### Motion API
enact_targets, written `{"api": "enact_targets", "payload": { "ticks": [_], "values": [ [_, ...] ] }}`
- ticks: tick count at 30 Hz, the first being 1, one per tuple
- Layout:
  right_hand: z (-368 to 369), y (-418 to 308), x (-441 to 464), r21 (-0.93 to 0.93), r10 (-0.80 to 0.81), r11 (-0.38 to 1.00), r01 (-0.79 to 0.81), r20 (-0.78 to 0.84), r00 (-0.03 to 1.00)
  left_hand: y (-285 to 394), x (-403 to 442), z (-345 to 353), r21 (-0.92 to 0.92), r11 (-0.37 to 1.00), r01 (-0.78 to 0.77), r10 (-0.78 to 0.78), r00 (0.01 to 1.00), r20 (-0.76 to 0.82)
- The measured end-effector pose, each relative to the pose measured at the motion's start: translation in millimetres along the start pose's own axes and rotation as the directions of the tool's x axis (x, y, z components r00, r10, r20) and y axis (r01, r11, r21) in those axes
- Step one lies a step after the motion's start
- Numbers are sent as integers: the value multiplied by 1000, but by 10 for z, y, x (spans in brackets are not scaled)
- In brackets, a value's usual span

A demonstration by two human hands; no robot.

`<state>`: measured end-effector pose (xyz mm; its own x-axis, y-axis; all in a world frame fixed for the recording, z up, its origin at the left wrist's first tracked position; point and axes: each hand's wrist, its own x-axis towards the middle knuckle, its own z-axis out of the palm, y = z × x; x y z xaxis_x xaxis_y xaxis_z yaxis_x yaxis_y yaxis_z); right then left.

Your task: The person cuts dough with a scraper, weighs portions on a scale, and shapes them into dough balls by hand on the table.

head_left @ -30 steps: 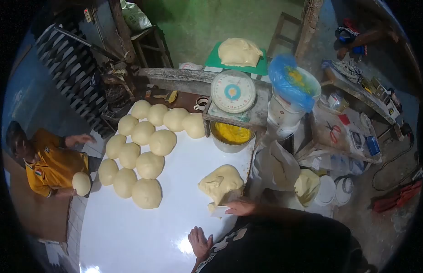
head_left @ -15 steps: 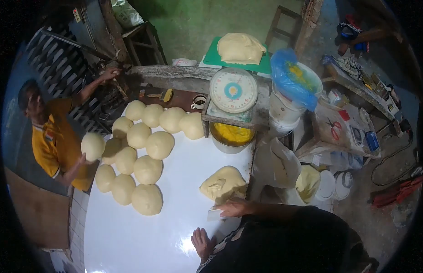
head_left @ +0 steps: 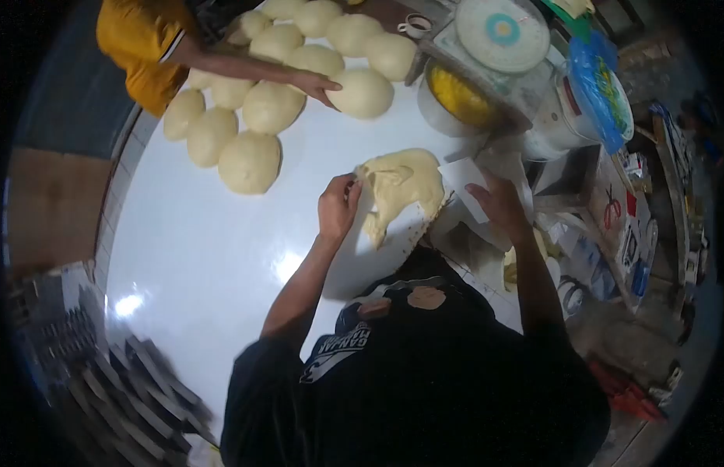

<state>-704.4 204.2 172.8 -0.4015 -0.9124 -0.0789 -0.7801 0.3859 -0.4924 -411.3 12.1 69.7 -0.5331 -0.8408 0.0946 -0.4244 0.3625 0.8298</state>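
My right hand [head_left: 498,204] is closed on a flat white dough scraper [head_left: 464,185], held off the right side of a soft, spread piece of dough [head_left: 408,183]. My left hand [head_left: 338,208] is at the dough's left edge, its fingers pinched together. Something small and pale shows at those fingertips, too unclear to name. A ragged strip of dough trails from the main piece toward my body. Farther off, a co-worker's hand [head_left: 315,84] touches a round dough ball [head_left: 363,94] on the white table [head_left: 191,257].
Several dough balls [head_left: 249,162] stand at the table's far left. A pot of yellow filling [head_left: 457,97], a dial scale [head_left: 502,31] and a cup [head_left: 415,26] are at the back. A bucket with a blue bag [head_left: 595,93] is to the right, near red scissors [head_left: 612,208].
My left hand has risen from flat on the table to the dough's edge. My right hand moved right with the scraper. The co-worker's dough ball came from the left onto the table.
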Motion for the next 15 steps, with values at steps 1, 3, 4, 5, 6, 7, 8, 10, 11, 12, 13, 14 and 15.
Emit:
{"api": "enact_targets", "payload": {
  "ticks": [1,3,4,5,6,7,8,10,11,12,13,14,15],
  "values": [
    [12,-117,-19,91,4,996,-1,-33,999,-11,-51,51,-10,997,79,-79,996,38],
    [175,-281,-126,145,25,989,-28,28,999,-10,-292,139,-18,987,161,-160,985,70],
    [360,-286,-190,174,62,982,-79,101,993,-20,-563,205,40,992,120,-121,993,14],
    [515,-307,-233,197,100,971,-135,179,979,-44,-773,284,100,991,86,-83,996,-36],
    [631,-380,-258,192,95,972,-132,193,977,-93,-914,374,97,990,101,-98,994,-41],
    [754,-481,-290,256,23,964,-69,180,983,-159,-1082,468,172,985,10,-10,1000,-1],
    [891,-574,-320,320,-52,947,-3,164,985,-229,-1241,555,245,966,-80,72,997,43],
    [1217,-685,-281,311,-138,947,83,156,978,-414,-1305,736,207,978,7,-11,1000,20],
    [1343,-746,-272,299,-213,940,167,130,968,-424,-1317,756,163,984,70,-72,997,7],
    [1445,-814,-268,296,-240,936,191,138,961,-436,-1348,727,49,988,146,-144,989,-36],
    [1535,-906,-250,231,-258,949,215,177,950,-451,-1383,685,50,987,154,-150,986,-68],
    [1649,-970,-224,170,-273,956,240,213,938,-477,-1444,620,-22,978,208,-209,976,-66],
    [1785,-1019,-192,182,-297,948,260,217,930,-515,-1516,550,-90,961,262,-267,962,-53]
  ]
}}
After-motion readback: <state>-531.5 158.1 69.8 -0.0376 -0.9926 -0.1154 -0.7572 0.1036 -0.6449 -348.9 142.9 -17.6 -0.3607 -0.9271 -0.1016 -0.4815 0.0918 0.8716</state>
